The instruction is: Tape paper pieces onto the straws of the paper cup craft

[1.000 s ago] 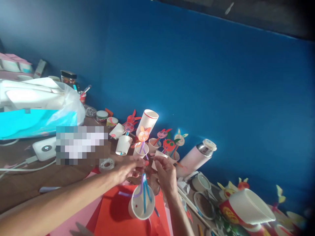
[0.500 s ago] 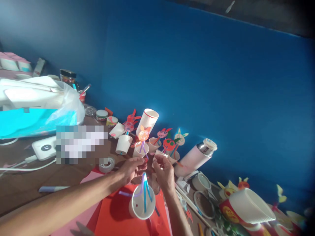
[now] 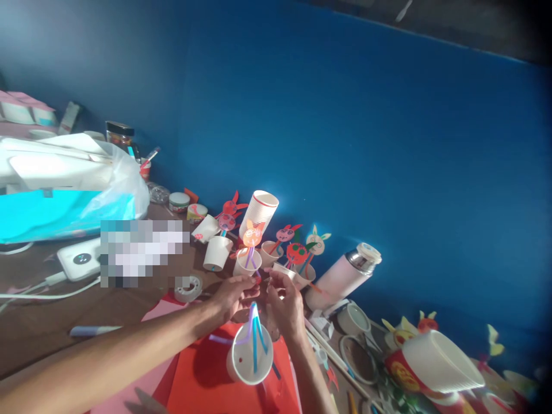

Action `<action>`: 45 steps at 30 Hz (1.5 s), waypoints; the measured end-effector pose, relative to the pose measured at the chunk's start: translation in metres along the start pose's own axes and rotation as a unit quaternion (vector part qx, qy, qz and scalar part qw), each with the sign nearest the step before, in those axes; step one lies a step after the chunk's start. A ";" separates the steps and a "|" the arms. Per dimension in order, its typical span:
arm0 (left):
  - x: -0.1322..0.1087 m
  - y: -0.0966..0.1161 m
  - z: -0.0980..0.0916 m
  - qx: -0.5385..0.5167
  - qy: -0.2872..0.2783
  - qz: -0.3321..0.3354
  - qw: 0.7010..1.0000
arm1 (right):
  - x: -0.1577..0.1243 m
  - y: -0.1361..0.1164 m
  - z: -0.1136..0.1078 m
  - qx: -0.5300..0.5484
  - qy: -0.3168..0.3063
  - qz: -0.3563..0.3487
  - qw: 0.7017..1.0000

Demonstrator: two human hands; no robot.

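My left hand (image 3: pixel 237 296) is closed in a pinch behind the near paper cup, with a small red bit at its fingertips too small to name. Facing it, my right hand (image 3: pixel 287 299) has its thumb and fingers drawn together; what they hold, if anything, is hidden. Between my forearms a white paper cup (image 3: pixel 235 365) stands on red paper (image 3: pixel 194 379), with blue and purple strips joined at a peak above its mouth. Just beyond my fingers is a cup (image 3: pixel 245 265) bearing an orange paper animal head (image 3: pixel 252 236) on purple strips.
Several more cups with paper heads line the blue wall, beside a stack of paper cups (image 3: pixel 261 210) and a pale thermos (image 3: pixel 332 284). A tape roll (image 3: pixel 188 288) and marker (image 3: pixel 92 331) lie left. A white power bank (image 3: pixel 80 259) and plastic bag (image 3: pixel 125 178) sit farther left.
My right hand's fingers have shifted very slightly, and a pinkish tip shows beside them. My left hand and the near cup stay practically in place.
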State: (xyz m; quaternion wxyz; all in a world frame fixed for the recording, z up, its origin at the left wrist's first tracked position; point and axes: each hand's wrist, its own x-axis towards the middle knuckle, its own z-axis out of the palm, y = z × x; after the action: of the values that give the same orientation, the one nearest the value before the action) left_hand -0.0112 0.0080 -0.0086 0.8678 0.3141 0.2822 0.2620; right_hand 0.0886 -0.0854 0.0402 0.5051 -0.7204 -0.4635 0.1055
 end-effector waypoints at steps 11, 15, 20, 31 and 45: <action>0.003 -0.004 0.002 -0.023 -0.008 0.016 1.000 | 0.001 0.000 -0.003 0.011 0.000 0.020 1.000; 0.000 -0.003 0.006 -0.029 -0.003 0.012 0.999 | 0.001 -0.001 -0.004 0.018 0.003 0.028 0.999; 0.000 -0.003 0.008 -0.038 0.003 0.008 0.999 | 0.002 -0.002 -0.004 0.022 0.010 0.009 1.000; 0.001 -0.004 0.008 -0.046 -0.004 0.002 0.999 | 0.001 -0.009 -0.009 -0.014 0.020 0.023 0.999; -0.005 -0.001 0.012 -0.039 0.006 0.001 0.999 | 0.001 -0.006 -0.010 0.018 0.001 0.051 0.999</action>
State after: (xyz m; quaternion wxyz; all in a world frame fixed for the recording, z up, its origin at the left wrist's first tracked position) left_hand -0.0063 -0.0004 -0.0005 0.8775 0.2784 0.2762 0.2759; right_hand 0.0923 -0.0909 0.0501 0.5125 -0.7339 -0.4238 0.1383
